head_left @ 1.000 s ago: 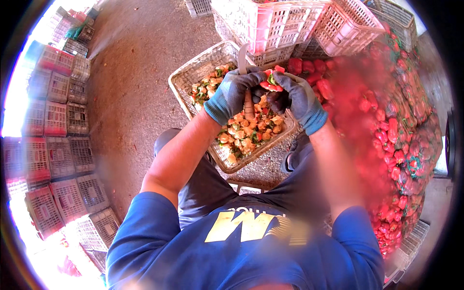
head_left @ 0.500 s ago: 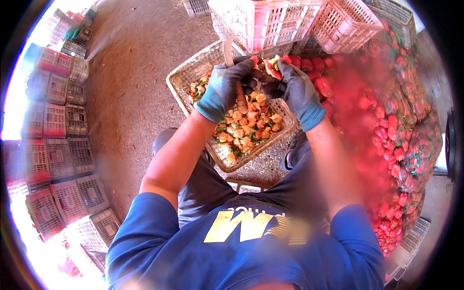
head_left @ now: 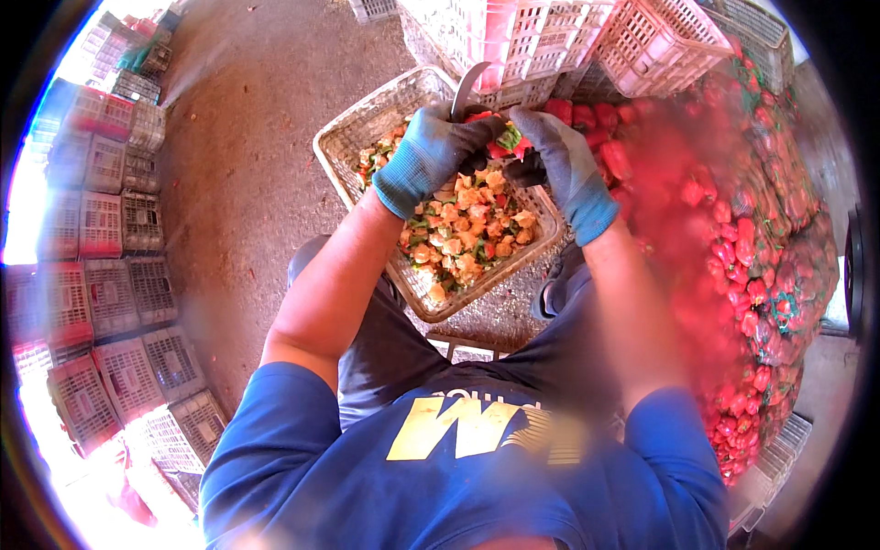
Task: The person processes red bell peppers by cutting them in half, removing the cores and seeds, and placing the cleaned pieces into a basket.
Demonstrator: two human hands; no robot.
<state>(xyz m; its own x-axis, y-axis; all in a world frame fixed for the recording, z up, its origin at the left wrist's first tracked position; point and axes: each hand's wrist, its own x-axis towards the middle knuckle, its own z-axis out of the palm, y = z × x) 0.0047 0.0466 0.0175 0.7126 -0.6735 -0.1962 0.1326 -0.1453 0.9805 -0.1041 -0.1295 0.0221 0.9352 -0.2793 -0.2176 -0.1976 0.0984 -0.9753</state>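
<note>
My left hand (head_left: 438,145), in a dark-palmed glove with a blue cuff, is closed around a knife (head_left: 469,87); its curved blade points up past the fingers, and the handle is hidden. My right hand (head_left: 561,158), gloved alike, grips a red pepper piece (head_left: 510,140) with green showing on it. The two hands nearly meet, and some red pepper flesh shows by the left fingers too. Below them a dirty pale plastic crate (head_left: 332,151) lies slightly turned, holding many pepper cores (head_left: 463,229) with pale seeds, green bits and red scraps.
A large heap of red peppers (head_left: 733,247) fills the right side, partly in net bags and blurred near the middle. Pinkish-white crates (head_left: 513,46) stand just beyond the crate of cores. More crates (head_left: 101,220) are stacked along the left, beside the brown floor (head_left: 238,183).
Both hands have drawn closer around the pepper. The knife has turned, its blade shifting right and its brown handle dropping out of sight. The pepper piece has rotated, showing more green.
</note>
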